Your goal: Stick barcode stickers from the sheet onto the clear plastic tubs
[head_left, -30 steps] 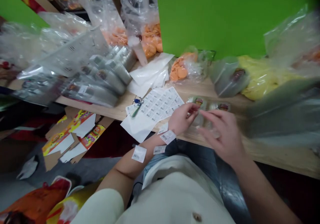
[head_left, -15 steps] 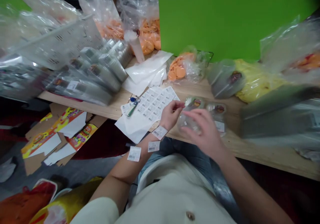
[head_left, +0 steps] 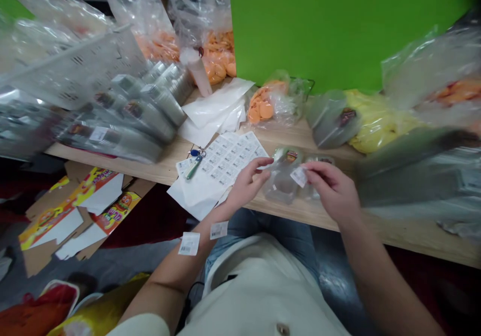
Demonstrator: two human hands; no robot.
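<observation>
My right hand (head_left: 332, 192) pinches a small white barcode label (head_left: 299, 177) between thumb and fingers, just over a pair of clear plastic tubs (head_left: 285, 181) with printed stickers. My left hand (head_left: 248, 183) sits beside the tubs, palm turned inward, fingers extended and holding nothing. Two more barcode labels (head_left: 189, 244) cling to my left forearm. To the left lies a white sheet of barcode labels (head_left: 221, 168), with a green-fobbed key ring (head_left: 194, 165) on its corner.
The wooden table edge (head_left: 300, 211) runs below my hands. Bagged orange discs (head_left: 263, 104), a yellow bag (head_left: 376, 125) and plastic-wrapped stacks of clear tubs (head_left: 143, 115) crowd the table. Printed cardboard packaging (head_left: 90, 206) lies on the floor at left, below a green wall.
The label at my left wrist is gone from the arm, and my right hand now pinches a label. Both hands have shifted, and the view has drifted slightly.
</observation>
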